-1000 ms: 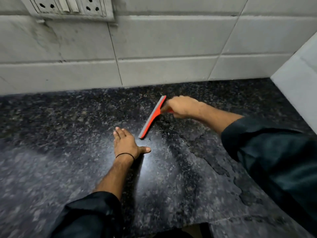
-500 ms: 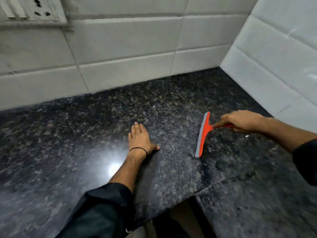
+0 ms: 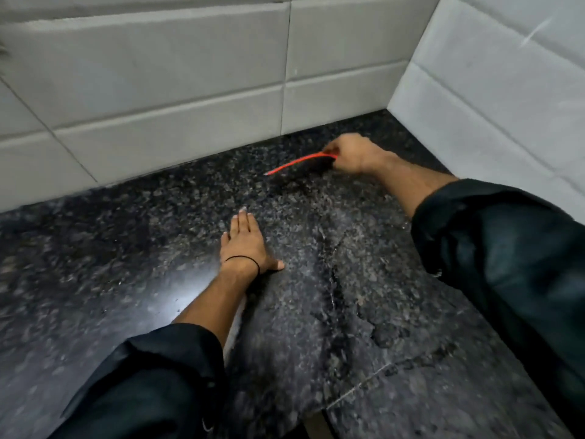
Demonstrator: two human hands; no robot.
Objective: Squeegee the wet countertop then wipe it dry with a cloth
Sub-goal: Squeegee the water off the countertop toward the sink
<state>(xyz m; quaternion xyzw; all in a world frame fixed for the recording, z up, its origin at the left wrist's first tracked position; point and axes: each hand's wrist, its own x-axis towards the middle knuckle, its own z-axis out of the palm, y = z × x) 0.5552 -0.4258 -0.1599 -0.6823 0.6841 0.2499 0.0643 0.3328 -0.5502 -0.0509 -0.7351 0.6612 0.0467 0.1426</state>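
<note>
Far back on the dark speckled bench [image 3: 133,255], near the corner where the two tiled walls [image 3: 177,99] meet, the right hand [image 3: 349,153] is closed around the handle of the red squeegee [image 3: 296,162]. Its blade runs out to the left of the hand, low over the stone close to the back wall; motion blur hides whether the edge touches the surface. Nearer the camera, the left hand [image 3: 245,245] lies flat on the bench, palm down, fingers together and pointing toward the wall, thumb spread to the right, holding nothing. A thin black band [image 3: 243,259] circles that wrist. Wet streaks and patches [image 3: 335,280] show on the stone between the two arms. Both forearms come out of dark sleeves [image 3: 506,264].
</note>
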